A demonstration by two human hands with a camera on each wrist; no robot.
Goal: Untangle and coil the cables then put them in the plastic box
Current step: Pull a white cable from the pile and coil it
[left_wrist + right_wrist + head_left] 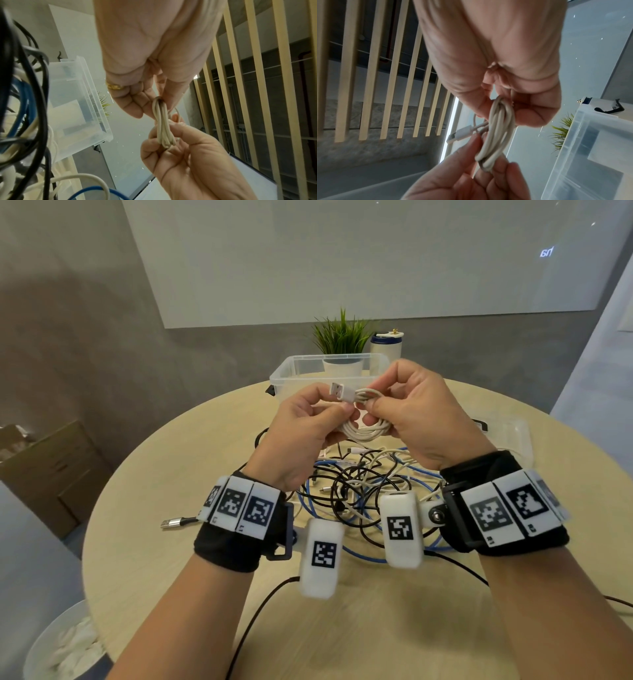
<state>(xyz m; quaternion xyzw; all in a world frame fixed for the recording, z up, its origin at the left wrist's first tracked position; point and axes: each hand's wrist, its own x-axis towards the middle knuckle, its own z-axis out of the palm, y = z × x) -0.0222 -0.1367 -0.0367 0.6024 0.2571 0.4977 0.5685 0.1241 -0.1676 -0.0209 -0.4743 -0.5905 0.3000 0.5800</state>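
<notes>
A round wooden tabletop (171, 542) carries a tangle of cables (359, 491) in the middle and a clear plastic box (291, 371) at its far side. Above the tangle, the left hand (301, 436) and right hand (424, 419) each pinch the coiled white cable (366, 429), its USB plug (337, 390) sticking up between them.

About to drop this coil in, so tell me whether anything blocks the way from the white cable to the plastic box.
Nothing visible does. The white cable, held by the left hand and right hand, is just in front of the open plastic box; its lid lies aside.
</notes>
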